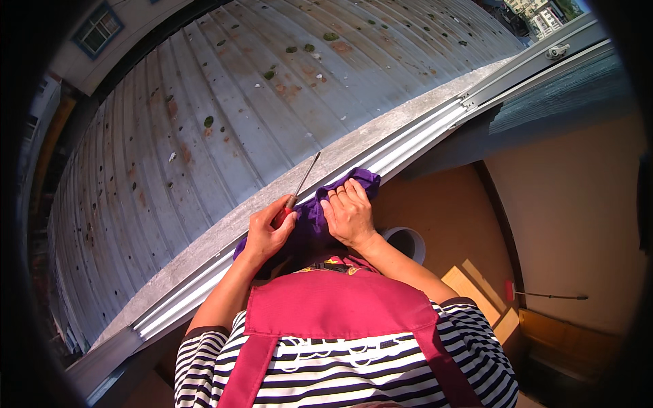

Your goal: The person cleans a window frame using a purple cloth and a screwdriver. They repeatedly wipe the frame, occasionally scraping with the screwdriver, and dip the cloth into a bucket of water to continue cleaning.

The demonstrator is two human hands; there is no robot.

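A screwdriver with a red and dark handle is held in my left hand, its metal shaft pointing up and to the right over the concrete ledge. Just to the right, my right hand grips a purple cloth and rests it on the white window track. The cloth lies bunched along the track and hangs down on the inner side, between both hands. Part of it is hidden behind my hands and the red apron.
Outside the ledge stretches a ribbed metal roof with moss patches. A sliding window frame with a latch stands at the upper right. Inside, at the right, are a white round container, a wooden piece and a red-headed long-handled tool.
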